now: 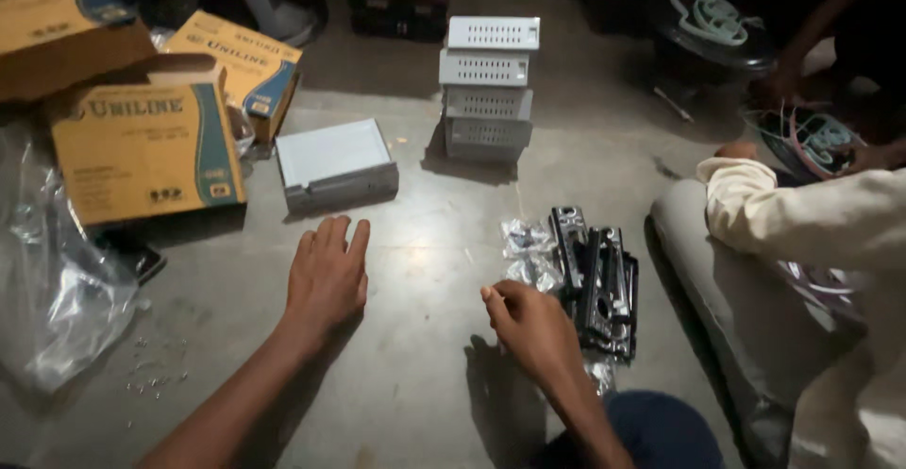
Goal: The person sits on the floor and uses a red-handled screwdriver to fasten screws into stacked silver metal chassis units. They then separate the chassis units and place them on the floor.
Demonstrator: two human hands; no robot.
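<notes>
My left hand [327, 276] lies flat on the concrete floor, fingers apart, holding nothing, just in front of a grey metal case [335, 163]. My right hand [528, 323] hovers low with its fingers curled in; whether anything small is pinched in them I cannot tell. It is right beside a pile of black front panels [599, 280] and some small clear plastic bags [525, 242].
A stack of several white vented metal cases [487, 87] stands behind. Yellow cardboard boxes [142, 148] and crumpled clear plastic [57, 290] lie at the left, with small screws [156, 365] scattered near them. Another person in a cream sleeve [802, 214] sits at the right.
</notes>
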